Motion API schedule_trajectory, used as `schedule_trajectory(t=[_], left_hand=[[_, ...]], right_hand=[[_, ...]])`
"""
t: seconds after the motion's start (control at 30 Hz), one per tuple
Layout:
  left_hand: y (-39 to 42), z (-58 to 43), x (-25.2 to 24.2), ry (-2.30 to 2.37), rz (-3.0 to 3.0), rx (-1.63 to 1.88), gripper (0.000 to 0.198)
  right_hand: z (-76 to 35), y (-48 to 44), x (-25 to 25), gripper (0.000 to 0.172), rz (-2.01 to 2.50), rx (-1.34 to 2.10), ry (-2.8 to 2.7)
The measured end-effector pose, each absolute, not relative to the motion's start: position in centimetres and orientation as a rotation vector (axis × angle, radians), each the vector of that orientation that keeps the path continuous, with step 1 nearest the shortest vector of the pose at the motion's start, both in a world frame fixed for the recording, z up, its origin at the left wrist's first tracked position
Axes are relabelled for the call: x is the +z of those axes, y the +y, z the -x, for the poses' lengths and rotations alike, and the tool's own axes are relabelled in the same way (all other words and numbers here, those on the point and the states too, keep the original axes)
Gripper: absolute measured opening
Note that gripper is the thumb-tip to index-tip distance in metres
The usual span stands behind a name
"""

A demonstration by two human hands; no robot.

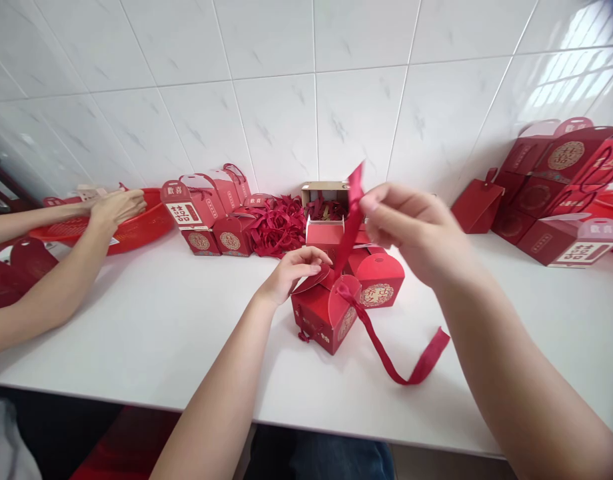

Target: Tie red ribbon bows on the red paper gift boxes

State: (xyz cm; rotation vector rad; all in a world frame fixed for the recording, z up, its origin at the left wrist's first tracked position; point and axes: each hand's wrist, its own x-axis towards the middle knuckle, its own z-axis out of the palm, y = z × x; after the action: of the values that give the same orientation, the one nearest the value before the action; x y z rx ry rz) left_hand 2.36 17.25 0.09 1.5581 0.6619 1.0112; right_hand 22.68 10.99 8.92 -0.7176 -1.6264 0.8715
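A small red gift box [314, 312] with curved top flaps and gold print stands on the white table in front of me. My left hand [295, 272] rests at its upper left, fingers curled round a top flap. Above the box my right hand [411, 223] pinches one end of a dark red ribbon [350, 227] and holds it up. The ribbon passes through the top of the box, and its other end trails down to the right onto the table. Close behind is another red box [381, 283] with a round gold emblem.
A heap of red ribbons [281, 225] and an open cardboard box [326, 193] lie by the tiled wall. Red boxes are stacked left [201, 207] and right [546, 180]. At the left, another person's hand [117, 205] is over a red basket [156, 223].
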Motion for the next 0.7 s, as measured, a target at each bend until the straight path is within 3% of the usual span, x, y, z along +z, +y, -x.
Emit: schedule_trajectory(t=[0.13, 0.27, 0.5, 0.7], left_hand=[[17.2, -2.3, 0.1, 0.715, -1.805, 0.921, 0.025], [16.9, -2.3, 0.5, 0.766, -1.970, 0.849, 0.028], [16.8, -2.7, 0.4, 0.705, -1.680, 0.811, 0.017], [17.3, -3.4, -0.5, 0.535, -1.269, 1.067, 0.027]], right_hand=[[-24.2, 8.3, 10.8, 0.012, 0.597, 0.645, -1.416], [-25.4, 7.0, 11.8, 0.019, 0.454, 0.617, -1.281], [-24.0, 9.9, 10.3, 0.014, 0.563, 1.070, -1.572], [-21.9, 13.3, 6.9, 0.024, 0.931, 1.302, -1.965]])
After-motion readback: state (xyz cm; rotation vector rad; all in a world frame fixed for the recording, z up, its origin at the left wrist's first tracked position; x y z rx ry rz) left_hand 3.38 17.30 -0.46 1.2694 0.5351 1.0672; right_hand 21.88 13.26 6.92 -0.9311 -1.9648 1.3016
